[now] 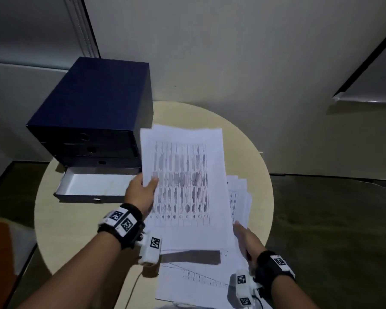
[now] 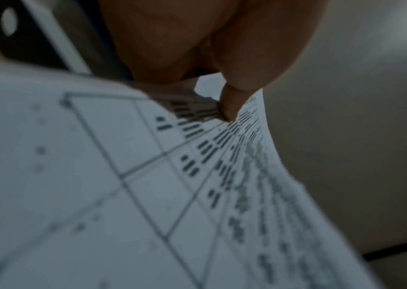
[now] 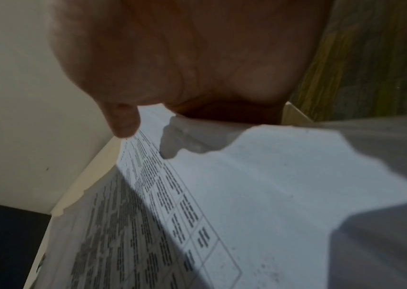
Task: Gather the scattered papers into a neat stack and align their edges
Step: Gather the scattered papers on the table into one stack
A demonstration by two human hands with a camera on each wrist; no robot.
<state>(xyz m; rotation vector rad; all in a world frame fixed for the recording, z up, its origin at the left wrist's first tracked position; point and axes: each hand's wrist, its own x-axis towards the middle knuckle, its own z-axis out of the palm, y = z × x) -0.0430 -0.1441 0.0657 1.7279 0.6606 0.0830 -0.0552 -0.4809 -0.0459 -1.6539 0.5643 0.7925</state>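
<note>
White printed sheets (image 1: 183,186) are partly gathered: the left hand (image 1: 142,192) pinches the lifted bundle's left edge, thumb on top, while the right hand (image 1: 246,243) holds its lower right corner. More loose papers (image 1: 194,284) lie fanned on the round surface (image 1: 76,230), so collecting and squaring remain.

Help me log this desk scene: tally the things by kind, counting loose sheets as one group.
Hands: 2, left hand and right hand
Paper groups: 2, held papers and papers on the table
Drawer units: 1, dark blue drawer unit
Tables: 1, round table
Total: 6
</note>
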